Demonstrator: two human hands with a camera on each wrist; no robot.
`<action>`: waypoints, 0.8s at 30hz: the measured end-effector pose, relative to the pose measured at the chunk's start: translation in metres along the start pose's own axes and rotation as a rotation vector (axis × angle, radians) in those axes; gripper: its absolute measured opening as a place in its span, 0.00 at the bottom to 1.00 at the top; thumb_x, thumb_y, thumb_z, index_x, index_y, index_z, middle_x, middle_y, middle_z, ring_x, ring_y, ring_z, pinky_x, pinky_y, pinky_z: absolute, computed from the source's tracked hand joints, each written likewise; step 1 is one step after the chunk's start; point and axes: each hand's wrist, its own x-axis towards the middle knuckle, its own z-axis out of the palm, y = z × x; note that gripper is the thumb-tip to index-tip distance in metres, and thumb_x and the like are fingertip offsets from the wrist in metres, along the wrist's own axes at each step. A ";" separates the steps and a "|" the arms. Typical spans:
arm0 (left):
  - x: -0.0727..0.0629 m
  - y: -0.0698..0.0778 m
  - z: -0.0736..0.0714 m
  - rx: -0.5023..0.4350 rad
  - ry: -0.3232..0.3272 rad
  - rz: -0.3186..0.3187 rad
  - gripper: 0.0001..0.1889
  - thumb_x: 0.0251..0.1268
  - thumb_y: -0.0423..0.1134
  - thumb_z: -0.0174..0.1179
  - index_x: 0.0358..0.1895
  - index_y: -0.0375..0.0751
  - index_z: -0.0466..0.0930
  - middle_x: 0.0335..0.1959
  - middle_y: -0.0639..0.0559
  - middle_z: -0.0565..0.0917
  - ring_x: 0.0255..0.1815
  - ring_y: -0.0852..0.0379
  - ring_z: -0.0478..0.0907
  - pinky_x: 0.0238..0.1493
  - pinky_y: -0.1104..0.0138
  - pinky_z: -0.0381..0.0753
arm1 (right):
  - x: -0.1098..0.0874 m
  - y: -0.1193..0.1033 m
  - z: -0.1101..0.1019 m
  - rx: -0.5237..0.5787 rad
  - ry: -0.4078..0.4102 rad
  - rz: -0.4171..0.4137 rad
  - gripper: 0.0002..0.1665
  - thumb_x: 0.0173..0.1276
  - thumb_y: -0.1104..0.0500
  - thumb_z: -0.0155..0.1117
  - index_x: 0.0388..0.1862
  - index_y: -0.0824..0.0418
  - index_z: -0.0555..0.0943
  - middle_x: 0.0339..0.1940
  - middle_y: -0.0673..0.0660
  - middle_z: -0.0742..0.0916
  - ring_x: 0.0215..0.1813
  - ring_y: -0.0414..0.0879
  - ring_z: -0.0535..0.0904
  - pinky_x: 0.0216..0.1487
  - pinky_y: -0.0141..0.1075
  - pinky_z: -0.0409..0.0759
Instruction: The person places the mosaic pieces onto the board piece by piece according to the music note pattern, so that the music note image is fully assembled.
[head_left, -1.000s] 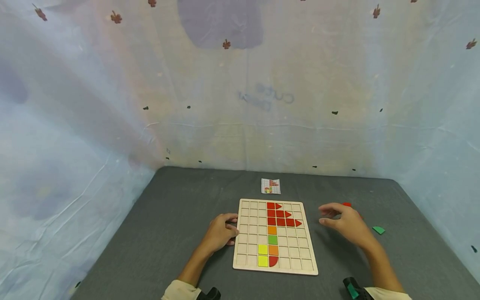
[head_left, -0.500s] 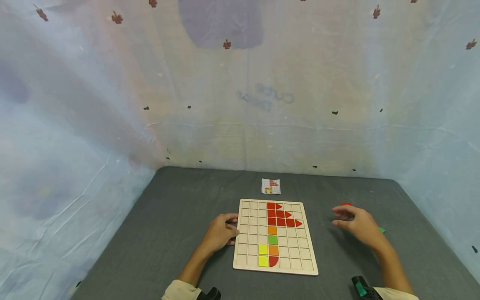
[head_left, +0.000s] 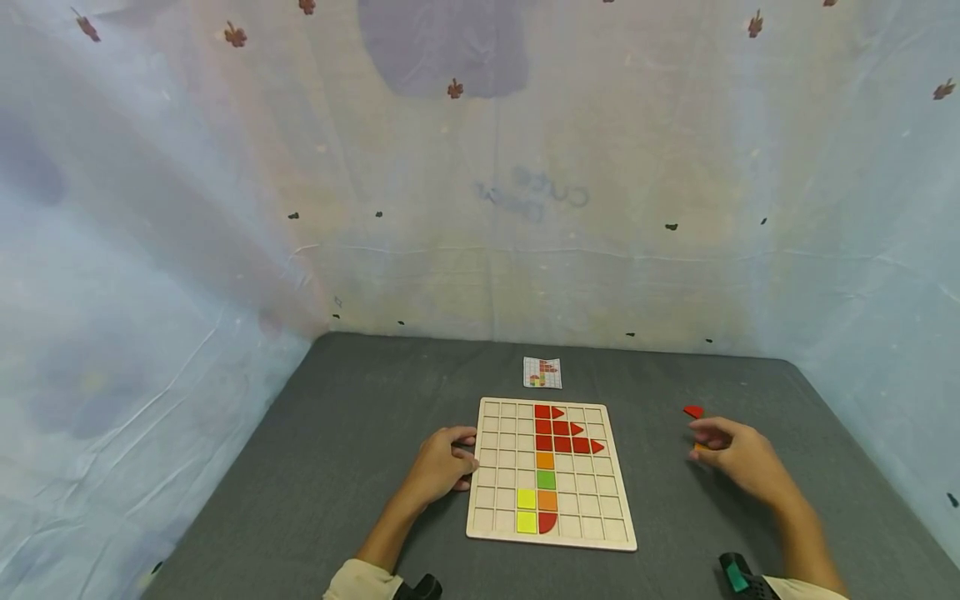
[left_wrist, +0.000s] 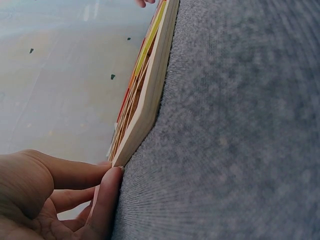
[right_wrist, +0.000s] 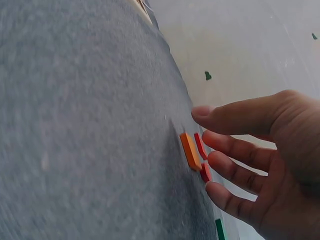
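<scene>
A wooden grid board [head_left: 592,504] lies flat on the table. Red squares and pointed red pieces fill part of its upper rows. Below them run orange and green tiles, two yellow squares [head_left: 527,511] and a rounded red piece [head_left: 547,522]. My left hand [head_left: 438,462] grips the board's left edge between thumb and fingers, as the left wrist view shows at the board edge [left_wrist: 145,110]. To the right, my right hand [head_left: 738,458] hovers with thumb and fingers apart around an orange tile [right_wrist: 190,151], holding nothing. Two red pieces [right_wrist: 200,145] lie just beyond that tile.
A small printed card [head_left: 542,372] with a coloured grid pattern lies behind the board. A green piece [right_wrist: 220,229] lies near the right hand in the right wrist view. A pale curtain [head_left: 480,283] hangs beyond the grey table [head_left: 360,400].
My right hand has moved right, away from the board, to the loose pieces; the orange tile now shows at its fingertips. The left hand and board have stayed put.
</scene>
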 end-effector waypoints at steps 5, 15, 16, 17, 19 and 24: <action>0.000 0.000 0.000 -0.001 0.001 -0.005 0.27 0.65 0.25 0.66 0.69 0.28 0.77 0.59 0.37 0.79 0.41 0.54 0.83 0.30 0.63 0.91 | -0.001 0.009 -0.004 -0.007 -0.016 0.023 0.33 0.67 0.55 0.79 0.66 0.68 0.81 0.55 0.66 0.89 0.51 0.53 0.84 0.43 0.43 0.83; 0.000 0.000 0.000 -0.006 0.008 -0.007 0.27 0.65 0.26 0.67 0.68 0.28 0.78 0.58 0.37 0.80 0.43 0.53 0.85 0.30 0.62 0.91 | -0.001 0.020 -0.010 -0.032 -0.051 0.034 0.31 0.64 0.57 0.80 0.62 0.69 0.83 0.52 0.64 0.90 0.49 0.51 0.84 0.44 0.40 0.82; 0.000 0.000 0.000 -0.007 0.009 -0.007 0.27 0.65 0.26 0.67 0.68 0.28 0.78 0.58 0.37 0.80 0.43 0.53 0.85 0.30 0.62 0.91 | -0.001 0.021 -0.011 -0.035 -0.053 0.037 0.30 0.64 0.57 0.80 0.62 0.68 0.84 0.51 0.62 0.90 0.48 0.50 0.83 0.43 0.39 0.81; 0.001 0.000 0.000 -0.006 0.010 -0.007 0.27 0.65 0.26 0.67 0.68 0.28 0.78 0.58 0.37 0.80 0.43 0.53 0.85 0.30 0.62 0.91 | 0.000 0.022 -0.011 -0.040 -0.054 0.039 0.29 0.64 0.57 0.80 0.61 0.68 0.84 0.50 0.61 0.90 0.48 0.49 0.83 0.43 0.39 0.81; 0.001 0.000 0.000 -0.007 0.010 -0.008 0.27 0.65 0.26 0.67 0.68 0.28 0.78 0.58 0.37 0.80 0.43 0.53 0.85 0.30 0.62 0.91 | 0.000 0.024 -0.011 -0.047 -0.057 0.044 0.27 0.64 0.56 0.80 0.58 0.68 0.86 0.48 0.60 0.90 0.46 0.47 0.83 0.42 0.39 0.81; 0.000 0.000 0.000 -0.007 0.007 -0.007 0.27 0.65 0.25 0.67 0.68 0.28 0.78 0.58 0.37 0.80 0.43 0.53 0.85 0.30 0.62 0.91 | 0.000 0.025 -0.010 -0.054 -0.073 0.050 0.24 0.65 0.54 0.79 0.55 0.67 0.88 0.46 0.57 0.90 0.44 0.46 0.82 0.41 0.39 0.80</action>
